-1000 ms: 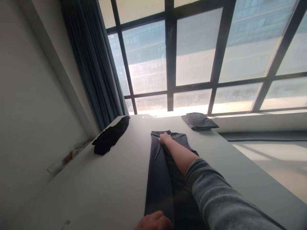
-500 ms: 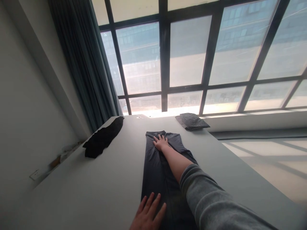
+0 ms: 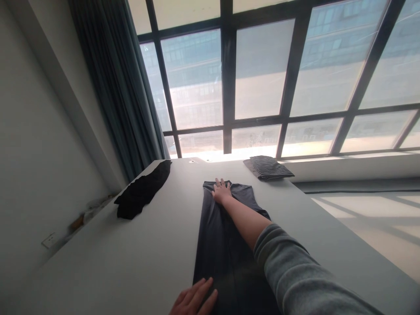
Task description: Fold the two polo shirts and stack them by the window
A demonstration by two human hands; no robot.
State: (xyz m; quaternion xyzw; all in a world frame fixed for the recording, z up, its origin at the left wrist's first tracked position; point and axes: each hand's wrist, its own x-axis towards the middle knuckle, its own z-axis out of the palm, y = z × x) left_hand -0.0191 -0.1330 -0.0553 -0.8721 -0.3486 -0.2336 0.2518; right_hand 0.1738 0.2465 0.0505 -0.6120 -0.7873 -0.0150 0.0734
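Note:
A dark grey pair of trousers (image 3: 216, 236) lies stretched lengthwise down the middle of a white table (image 3: 131, 258). My right hand (image 3: 221, 191) rests flat on the far end of the trousers, fingers spread, arm in a grey sleeve reaching out over the cloth. My left hand (image 3: 193, 301) lies at the near end, at the bottom edge of the view, fingers extended on the fabric's left edge. Neither hand holds anything.
A crumpled black garment (image 3: 142, 189) lies at the table's far left. A folded striped cloth (image 3: 267, 167) sits at the far right by the window. A wall with a socket (image 3: 50, 240) runs along the left; a curtain (image 3: 121, 87) hangs behind.
My right hand went from bunched on the cloth to flat and spread, sliding toward the far end. My left hand opened from a fist and now lies flat at the near end.

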